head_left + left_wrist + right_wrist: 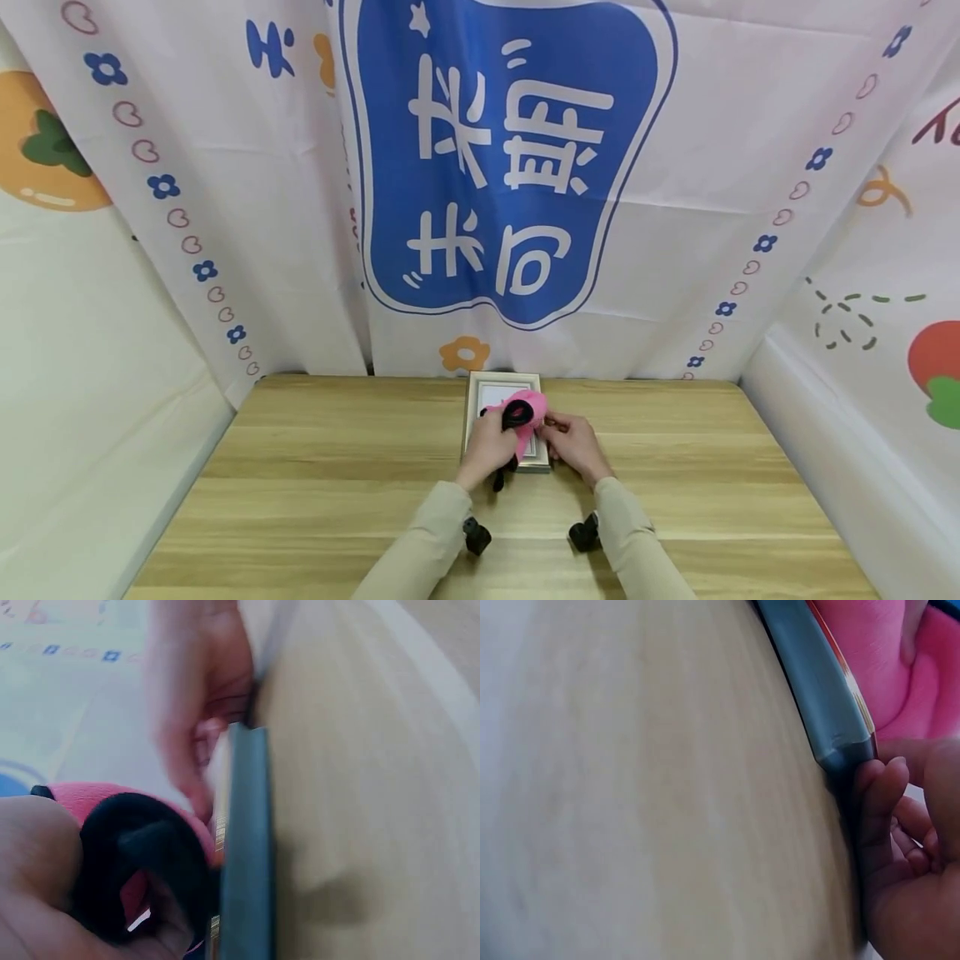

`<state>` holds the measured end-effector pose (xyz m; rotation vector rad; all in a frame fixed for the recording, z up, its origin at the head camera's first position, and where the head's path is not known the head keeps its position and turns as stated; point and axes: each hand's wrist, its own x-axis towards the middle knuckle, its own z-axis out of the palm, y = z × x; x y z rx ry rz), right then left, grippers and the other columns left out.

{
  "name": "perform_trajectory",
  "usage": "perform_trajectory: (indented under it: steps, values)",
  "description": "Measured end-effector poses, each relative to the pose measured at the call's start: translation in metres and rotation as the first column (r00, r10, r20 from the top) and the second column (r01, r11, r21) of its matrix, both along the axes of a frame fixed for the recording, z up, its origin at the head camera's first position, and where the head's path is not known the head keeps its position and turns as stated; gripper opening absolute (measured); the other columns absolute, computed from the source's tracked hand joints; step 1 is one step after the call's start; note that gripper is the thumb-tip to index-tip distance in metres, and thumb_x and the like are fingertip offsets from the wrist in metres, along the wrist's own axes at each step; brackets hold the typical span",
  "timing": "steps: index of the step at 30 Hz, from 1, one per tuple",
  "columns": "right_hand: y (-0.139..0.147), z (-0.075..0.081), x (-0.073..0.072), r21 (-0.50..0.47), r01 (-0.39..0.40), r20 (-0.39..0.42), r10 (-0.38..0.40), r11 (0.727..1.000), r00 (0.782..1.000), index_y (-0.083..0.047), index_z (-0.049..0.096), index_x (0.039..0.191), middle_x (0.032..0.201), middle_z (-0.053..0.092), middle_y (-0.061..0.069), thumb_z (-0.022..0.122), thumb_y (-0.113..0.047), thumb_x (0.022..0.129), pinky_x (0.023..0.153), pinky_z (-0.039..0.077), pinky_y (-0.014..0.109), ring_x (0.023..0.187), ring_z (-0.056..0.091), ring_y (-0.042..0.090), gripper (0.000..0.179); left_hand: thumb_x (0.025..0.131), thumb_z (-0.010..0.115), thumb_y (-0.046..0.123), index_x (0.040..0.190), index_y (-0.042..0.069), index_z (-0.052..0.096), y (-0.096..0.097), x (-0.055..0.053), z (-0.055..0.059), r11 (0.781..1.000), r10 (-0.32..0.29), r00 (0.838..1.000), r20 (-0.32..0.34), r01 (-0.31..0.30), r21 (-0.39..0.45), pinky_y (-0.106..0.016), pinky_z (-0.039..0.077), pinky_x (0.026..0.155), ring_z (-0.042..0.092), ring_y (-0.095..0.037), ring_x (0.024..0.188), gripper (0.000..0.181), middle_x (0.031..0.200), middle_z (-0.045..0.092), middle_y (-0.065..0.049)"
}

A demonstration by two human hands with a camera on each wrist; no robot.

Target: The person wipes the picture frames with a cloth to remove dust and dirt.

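A picture frame [472,417] with a pale border lies on the wooden table near its back edge. Over its front, my left hand [487,454] grips a pink fuzzy cloth [534,402] with a black looped part [142,825]; the exact kind of cloth item is unclear. My right hand [577,442] is at the frame's right side. In the right wrist view, the thumb and a finger of that hand pinch the frame's grey edge [817,682] at a corner. Pink fabric lies against the frame's face there.
The wooden table [337,467] extends around the frame. A printed white curtain [675,275] hangs right behind the table's back edge. Black wrist cameras [477,536] sit by both sleeves.
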<state>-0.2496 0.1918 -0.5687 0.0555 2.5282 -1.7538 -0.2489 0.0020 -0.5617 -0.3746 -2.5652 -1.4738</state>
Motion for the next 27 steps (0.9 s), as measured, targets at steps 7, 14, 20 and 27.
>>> perform_trajectory:
  steps: [7, 14, 20, 27]
  values:
    - [-0.002, -0.001, -0.001, -0.026, 0.009, 0.037, -0.008, 1.000, 0.999, -0.003, 0.066, 0.144, 0.068, 0.062, -0.001, 0.073, -0.015, 0.099, 0.050, 0.043, 0.024, 0.053, 0.053, 0.009, 0.046, 0.099, 0.062, 0.008, 0.104, -0.005, 0.071, -0.028, 0.024, 0.060, 0.983, -0.034, 0.977, 0.213, -0.006, 0.181, -0.034, 0.055, 0.073, 0.064, -0.020, 0.082, 0.017, 0.097, 0.073, -0.019]
    - [-0.004, 0.001, -0.002, -0.049, 0.008, 0.060, -0.005, 0.999, 0.998, -0.005, 0.066, 0.144, 0.069, 0.059, -0.001, 0.074, -0.016, 0.099, 0.051, 0.044, 0.024, 0.055, 0.054, 0.010, 0.047, 0.108, 0.058, 0.015, 0.148, -0.003, 0.054, -0.078, 0.032, 0.079, 0.940, -0.074, 0.952, 0.299, -0.034, 0.340, -0.055, 0.050, 0.111, 0.062, -0.038, 0.129, 0.044, 0.143, 0.061, -0.026]
    - [-0.004, 0.001, -0.003, -0.041, -0.007, 0.066, 0.010, 0.999, 0.998, -0.004, 0.064, 0.145, 0.071, 0.061, 0.001, 0.074, -0.018, 0.100, 0.052, 0.044, 0.025, 0.056, 0.055, 0.011, 0.048, 0.113, 0.051, 0.019, 0.150, -0.005, 0.047, -0.135, 0.047, 0.085, 0.875, -0.141, 0.897, 0.418, -0.085, 0.477, -0.034, 0.055, 0.098, 0.067, -0.022, 0.112, 0.045, 0.135, 0.064, -0.021]
    - [-0.002, 0.003, -0.001, -0.034, -0.003, 0.072, 0.006, 0.999, 0.997, -0.003, 0.063, 0.146, 0.071, 0.061, 0.002, 0.074, -0.018, 0.100, 0.053, 0.045, 0.026, 0.057, 0.055, 0.012, 0.049, 0.114, 0.049, 0.023, 0.147, -0.011, 0.037, -0.185, 0.067, 0.061, 0.822, -0.240, 0.816, 0.525, -0.117, 0.557, -0.027, 0.062, 0.081, 0.074, -0.014, 0.092, 0.049, 0.109, 0.071, -0.008]
